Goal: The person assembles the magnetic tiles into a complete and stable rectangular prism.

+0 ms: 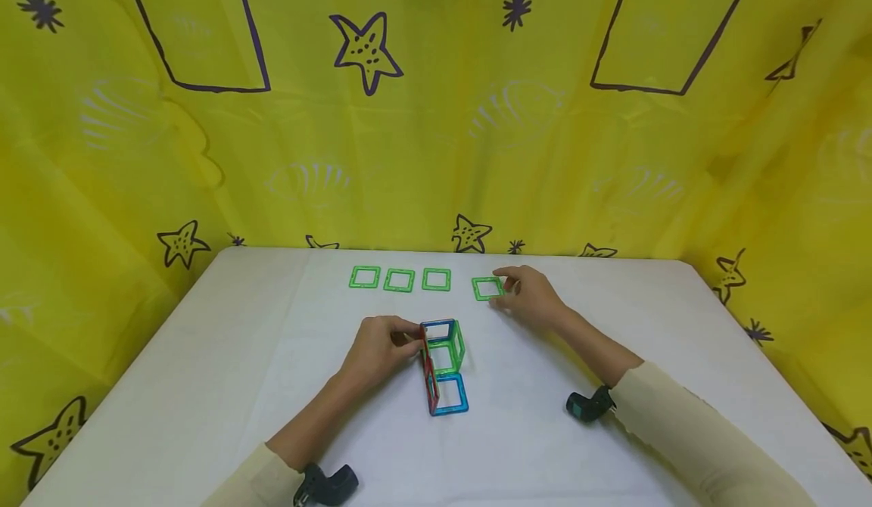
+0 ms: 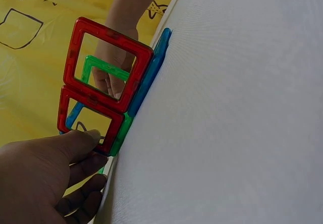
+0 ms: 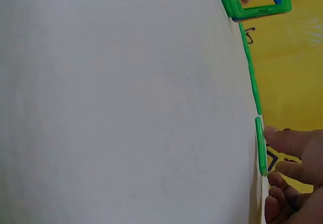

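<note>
A small structure of square-framed magnetic tiles stands on the table. Two red tiles [image 2: 108, 65] form its upright left side. Its base has a green tile and a light blue tile [image 1: 450, 395], with a dark blue tile [image 1: 438, 331] upright at the back and a green tile [image 1: 459, 346] upright at the right. My left hand [image 1: 381, 348] pinches the farther red tile, its thumb on the frame in the left wrist view. My right hand [image 1: 530, 295] holds a loose green tile [image 3: 261, 146] by its edges between thumb and finger; the tile lies flat at table level.
Three more green tiles, the left one [image 1: 364, 277], the middle one [image 1: 399, 280] and the right one [image 1: 437, 279], lie in a row near the back of the white table [image 1: 170, 416]. A yellow patterned curtain [image 1: 422, 151] hangs behind and at both sides.
</note>
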Demonstrator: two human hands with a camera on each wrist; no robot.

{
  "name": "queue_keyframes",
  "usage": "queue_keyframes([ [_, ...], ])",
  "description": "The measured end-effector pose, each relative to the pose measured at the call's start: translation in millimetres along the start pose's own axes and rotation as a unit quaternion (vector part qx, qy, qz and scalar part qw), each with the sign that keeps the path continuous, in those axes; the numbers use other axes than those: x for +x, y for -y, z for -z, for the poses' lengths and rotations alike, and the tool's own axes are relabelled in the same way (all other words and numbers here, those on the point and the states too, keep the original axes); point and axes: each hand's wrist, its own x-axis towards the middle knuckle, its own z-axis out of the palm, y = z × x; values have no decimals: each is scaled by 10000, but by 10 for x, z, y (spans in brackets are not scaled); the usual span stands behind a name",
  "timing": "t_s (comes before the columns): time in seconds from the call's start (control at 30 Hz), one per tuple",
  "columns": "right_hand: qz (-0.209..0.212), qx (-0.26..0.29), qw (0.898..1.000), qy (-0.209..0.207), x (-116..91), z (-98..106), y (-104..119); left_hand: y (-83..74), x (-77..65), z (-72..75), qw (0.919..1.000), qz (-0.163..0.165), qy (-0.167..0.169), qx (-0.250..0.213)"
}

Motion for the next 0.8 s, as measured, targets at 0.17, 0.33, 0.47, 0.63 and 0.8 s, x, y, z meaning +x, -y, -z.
queue_keyframes([
  [0.17, 25, -77, 9997, 223, 88, 54, -97, 2, 7, -3, 10000, -47, 10, -9],
  [0.33, 134, -122, 9990, 417, 167, 93, -169, 3, 9, -2, 10000, -6, 46, -16],
  [0.47, 304, -75, 9987, 414, 179, 113, -183, 1, 5, 2, 10000, 11, 51, -21],
  [0.63, 392, 212, 9983, 379, 144, 111, -180, -6, 3, 7, 10000, 5, 29, -42],
  [0.8, 571, 589, 9963, 261, 112, 88, -165, -7, 0, 9, 10000, 15, 31, -52],
])
